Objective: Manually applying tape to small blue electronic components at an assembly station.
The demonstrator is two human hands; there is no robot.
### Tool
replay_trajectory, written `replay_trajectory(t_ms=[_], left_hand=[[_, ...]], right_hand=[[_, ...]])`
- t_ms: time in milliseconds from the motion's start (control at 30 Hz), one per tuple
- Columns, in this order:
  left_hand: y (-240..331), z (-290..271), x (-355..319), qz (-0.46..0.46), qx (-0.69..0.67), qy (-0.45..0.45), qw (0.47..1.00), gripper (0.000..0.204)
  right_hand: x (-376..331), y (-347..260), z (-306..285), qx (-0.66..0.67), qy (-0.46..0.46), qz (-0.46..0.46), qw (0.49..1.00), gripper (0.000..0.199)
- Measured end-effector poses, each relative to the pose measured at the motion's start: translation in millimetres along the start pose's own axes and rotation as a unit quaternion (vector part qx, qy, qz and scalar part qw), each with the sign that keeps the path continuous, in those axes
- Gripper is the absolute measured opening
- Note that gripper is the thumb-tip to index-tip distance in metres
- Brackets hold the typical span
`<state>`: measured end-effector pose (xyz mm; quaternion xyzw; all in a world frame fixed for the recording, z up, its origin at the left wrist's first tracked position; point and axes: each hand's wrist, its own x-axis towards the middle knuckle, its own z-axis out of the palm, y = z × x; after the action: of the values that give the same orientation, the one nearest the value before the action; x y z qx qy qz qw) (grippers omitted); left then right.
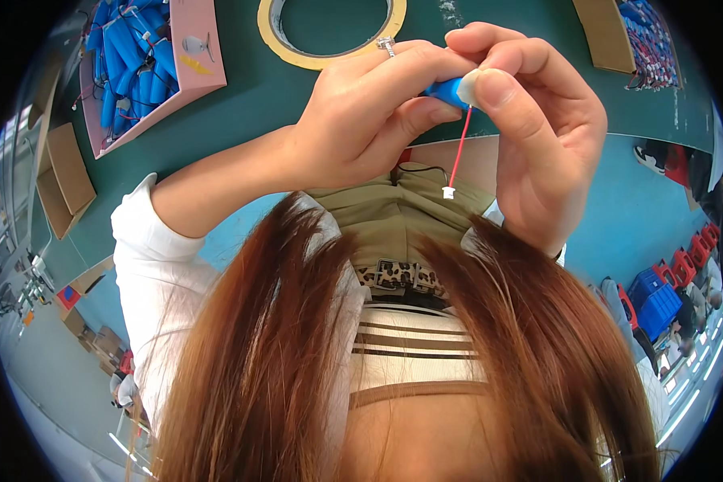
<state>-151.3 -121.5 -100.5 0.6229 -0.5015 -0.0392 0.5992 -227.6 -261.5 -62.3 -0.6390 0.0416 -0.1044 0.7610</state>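
Note:
Between my two hands, above the table's near edge, is a blue wrapped battery pack (448,92), mostly covered by fingers. My left hand (377,104) is closed round its body, the thumb along the underside. At the pack's right end my right hand (538,104) pinches a small pale, whitish piece (467,87) between thumb and fingers; it looks like tape, though its kind is hard to make out. A red wire (460,149) hangs from that end down to a small white connector (448,193). A black wire (426,169) curves beside it.
On the green table (241,120), a pink box (197,76) of blue battery packs stands at left. A large yellow tape roll (277,48) lies behind my hands. At far right sits a cardboard box (606,36) of wired parts. An open cardboard box (64,181) is at the left edge.

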Motion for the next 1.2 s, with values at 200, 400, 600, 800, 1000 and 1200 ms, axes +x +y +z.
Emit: replay_trajectory(t_ms=[200,400,600,800,1000,1200], left_hand=[[-2,0,-1,0.002,0.002,0.002,1.0,0.02],[-5,-1,0,0.013,0.036,0.007,0.999,0.023],[2,-3,0,0.016,0.109,0.021,0.994,0.025],[8,-4,2,-0.021,0.115,0.052,0.992,0.024],[10,-5,1,0.008,0.149,0.077,0.986,0.024],[6,-8,0,0.081,0.203,0.059,0.974,0.022]], right_hand=[[-4,1,3,-0.006,0.024,0.001,1.0,0.01],[-2,7,9,-0.054,0.07,-0.017,0.996,0.02],[1,9,11,0.052,0.087,0.071,0.992,0.036],[-9,9,15,-0.173,0.094,-0.065,0.978,0.033],[-14,9,16,-0.256,0.119,-0.147,0.948,0.022],[-15,6,17,-0.226,0.128,-0.096,0.961,0.017]])
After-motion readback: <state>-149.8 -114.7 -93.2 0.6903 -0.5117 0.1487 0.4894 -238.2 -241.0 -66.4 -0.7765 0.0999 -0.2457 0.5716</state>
